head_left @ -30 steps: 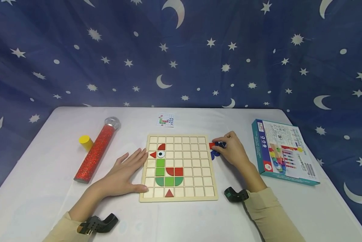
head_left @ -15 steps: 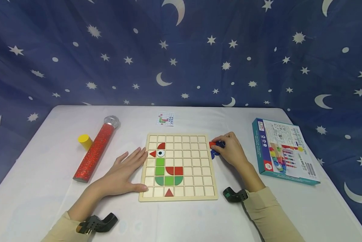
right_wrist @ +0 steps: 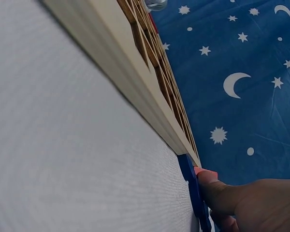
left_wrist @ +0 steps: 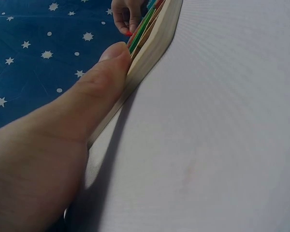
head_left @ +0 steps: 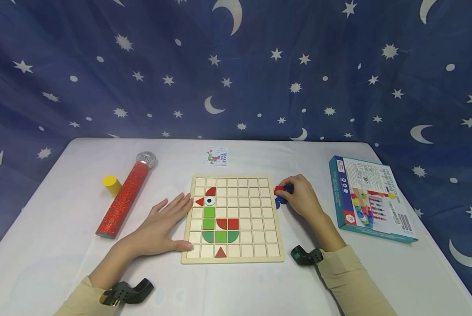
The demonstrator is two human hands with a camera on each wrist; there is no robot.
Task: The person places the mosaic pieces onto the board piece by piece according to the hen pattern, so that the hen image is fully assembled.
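Observation:
A wooden grid board (head_left: 256, 224) lies on the table with red, green and eye tiles set in its left half. My left hand (head_left: 162, 228) rests with spread fingers along the board's left edge, thumb at the lower corner. Just past the right edge, my right hand (head_left: 302, 196) pinches a small red tile (head_left: 277, 188). Beneath those fingertips are several blue tiles (head_left: 280, 201), partly hidden by the hand. The right wrist view shows the red tile (right_wrist: 206, 171) at the thumb tip, above the blue tiles (right_wrist: 195, 191) beside the board.
A small picture card (head_left: 215, 156) with a bird on a grid lies behind the board. To the left are a red glittery microphone-shaped tube (head_left: 125, 197) and a yellow cylinder (head_left: 112, 186). A flat teal-edged box (head_left: 372, 199) lies at the right.
My right hand has shifted slightly rightward, and the red tile at its fingertips has moved a little with it and looks tilted. The left hand stays put on the board.

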